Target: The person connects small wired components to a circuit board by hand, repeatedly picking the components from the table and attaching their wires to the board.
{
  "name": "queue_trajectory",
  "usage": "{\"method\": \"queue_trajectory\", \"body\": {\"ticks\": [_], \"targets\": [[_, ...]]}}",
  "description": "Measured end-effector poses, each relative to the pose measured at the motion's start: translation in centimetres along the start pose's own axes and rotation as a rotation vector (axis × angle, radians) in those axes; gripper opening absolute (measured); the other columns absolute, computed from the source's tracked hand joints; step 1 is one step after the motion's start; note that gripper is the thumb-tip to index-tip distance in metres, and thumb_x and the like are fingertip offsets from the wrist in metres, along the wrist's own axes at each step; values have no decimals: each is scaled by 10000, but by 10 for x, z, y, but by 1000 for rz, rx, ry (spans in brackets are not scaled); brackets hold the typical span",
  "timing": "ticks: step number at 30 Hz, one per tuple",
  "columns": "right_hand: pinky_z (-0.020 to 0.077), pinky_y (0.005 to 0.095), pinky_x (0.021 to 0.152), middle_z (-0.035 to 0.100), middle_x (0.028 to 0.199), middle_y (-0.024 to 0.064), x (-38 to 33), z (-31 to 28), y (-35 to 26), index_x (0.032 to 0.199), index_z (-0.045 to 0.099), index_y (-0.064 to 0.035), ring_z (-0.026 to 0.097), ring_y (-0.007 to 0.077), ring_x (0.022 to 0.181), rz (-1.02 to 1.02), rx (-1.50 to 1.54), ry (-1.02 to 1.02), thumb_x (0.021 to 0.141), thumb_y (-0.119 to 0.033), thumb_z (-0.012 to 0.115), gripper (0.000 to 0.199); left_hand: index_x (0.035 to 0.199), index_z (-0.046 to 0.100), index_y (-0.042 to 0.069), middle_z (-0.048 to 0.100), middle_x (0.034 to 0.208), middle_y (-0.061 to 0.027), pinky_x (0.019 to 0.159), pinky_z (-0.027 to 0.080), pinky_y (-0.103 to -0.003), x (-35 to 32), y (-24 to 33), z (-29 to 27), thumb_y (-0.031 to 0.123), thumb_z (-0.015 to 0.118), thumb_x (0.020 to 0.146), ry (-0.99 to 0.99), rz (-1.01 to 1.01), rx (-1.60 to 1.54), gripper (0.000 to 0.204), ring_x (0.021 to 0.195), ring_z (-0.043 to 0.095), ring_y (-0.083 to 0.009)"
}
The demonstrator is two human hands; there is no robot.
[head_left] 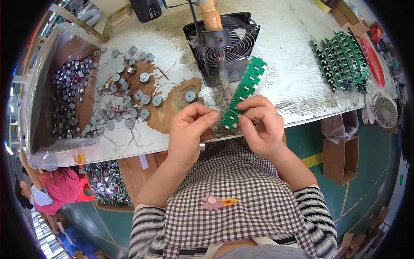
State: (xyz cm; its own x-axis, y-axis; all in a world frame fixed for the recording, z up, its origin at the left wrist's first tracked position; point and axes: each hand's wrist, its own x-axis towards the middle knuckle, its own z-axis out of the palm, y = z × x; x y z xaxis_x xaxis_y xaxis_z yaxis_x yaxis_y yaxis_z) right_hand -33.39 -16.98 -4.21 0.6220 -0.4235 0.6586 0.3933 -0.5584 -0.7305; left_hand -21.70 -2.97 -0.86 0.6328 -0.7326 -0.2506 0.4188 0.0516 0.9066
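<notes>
My right hand (264, 125) grips a long green circuit board (249, 82) near its lower end, between thumb and fingers. The board slants up and away, with small white parts along its edge. My left hand (188, 129) is closed, its thumb and forefinger pinched beside the board's lower left corner. A small silver motor (202, 146) shows at the underside of this hand; its wires are too thin to follow. Just beyond the hands, a soldering iron with a wooden handle (210, 17) is fixed upright, its tip (227, 96) beside the board.
A black fan (235, 41) stands behind the iron. Loose wired motors (144, 77) lie at left beside a plastic-lined box (43, 108) full of more. Stacked green boards (343, 60) and a small white fan (385, 108) are at right. Another person (56, 190) is at far left.
</notes>
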Motion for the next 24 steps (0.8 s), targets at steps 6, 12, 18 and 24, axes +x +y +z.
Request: {"method": "queue_trajectory", "body": {"ticks": [6, 12, 18, 24], "targets": [[466, 230, 509, 615, 935, 177, 2, 0, 0, 815, 526, 21, 575, 135, 600, -30, -26, 7, 759, 90, 634, 140, 838, 602, 7, 605, 853, -11, 586, 413, -177, 6, -14, 4, 85, 634, 863, 30, 410, 368, 88, 686, 518, -43], [466, 232, 508, 616, 928, 176, 10, -2, -5, 815, 535, 19, 578, 136, 618, -53, -56, 18, 750, 89, 643, 144, 888, 580, -16, 618, 927, -56, 654, 443, -207, 6, 2, 14, 72, 604, 877, -5, 39, 152, 92, 767, 548, -59], [474, 255, 540, 612, 921, 180, 11, -2, -7, 789, 547, 16, 592, 176, 665, -121, -110, 18, 725, 93, 657, 149, 877, 574, -21, 623, 912, -54, 705, 456, -214, 7, -2, 17, 70, 602, 876, 0, 72, 151, 95, 778, 561, -68], [485, 273, 572, 603, 945, 179, 17, -3, -11, 790, 554, 9, 593, 210, 697, -99, -146, 2, 714, 84, 669, 157, 857, 573, -14, 621, 881, -44, 710, 456, -211, 8, 3, 19, 54, 609, 868, 20, 134, 192, 78, 779, 558, -64]]}}
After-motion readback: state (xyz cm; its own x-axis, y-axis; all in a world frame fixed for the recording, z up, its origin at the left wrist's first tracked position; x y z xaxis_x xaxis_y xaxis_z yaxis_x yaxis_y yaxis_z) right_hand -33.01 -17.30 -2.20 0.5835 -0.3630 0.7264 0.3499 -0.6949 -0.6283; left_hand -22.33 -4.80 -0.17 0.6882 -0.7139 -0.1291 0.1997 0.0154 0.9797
